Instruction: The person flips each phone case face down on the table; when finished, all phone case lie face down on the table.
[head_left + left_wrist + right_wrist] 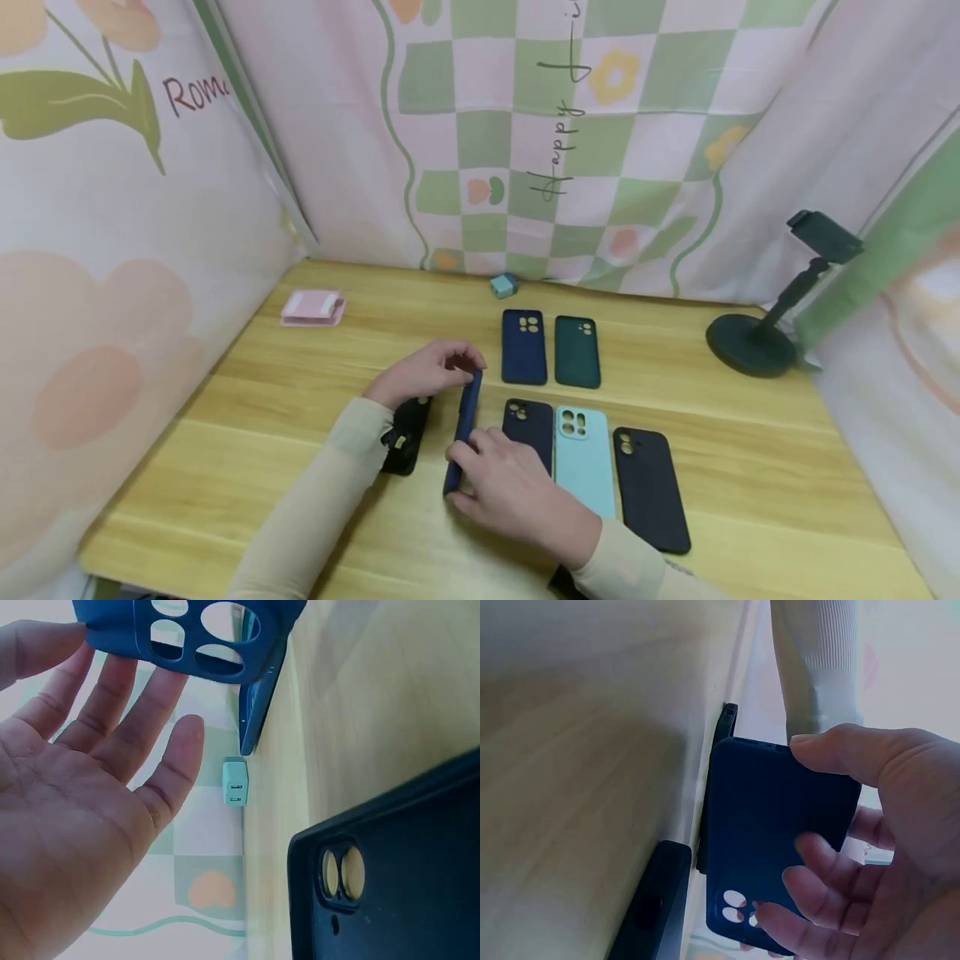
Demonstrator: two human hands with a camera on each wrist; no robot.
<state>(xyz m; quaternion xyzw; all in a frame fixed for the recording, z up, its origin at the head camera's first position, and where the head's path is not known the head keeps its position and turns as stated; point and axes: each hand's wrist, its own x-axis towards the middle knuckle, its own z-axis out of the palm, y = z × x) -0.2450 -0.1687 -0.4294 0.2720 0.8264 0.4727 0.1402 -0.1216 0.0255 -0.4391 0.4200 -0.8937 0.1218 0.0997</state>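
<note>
A navy phone case with camera cut-outs stands on its long edge, tilted, between both hands. My left hand pinches its far end; in the left wrist view the thumb and fingertips meet the case beside the cut-outs. Its near end is held by my right hand, with the thumb on the short edge and bent fingers against the back, as the right wrist view shows. Beneath the left wrist lies a black phone case, partly covered by the sleeve. Just right of the held case lies a dark case, partly hidden by the right hand.
A light-blue case and a black case lie to the right. Farther back are a navy case and a dark green case. A teal charger block, pink object and black stand are near the curtains.
</note>
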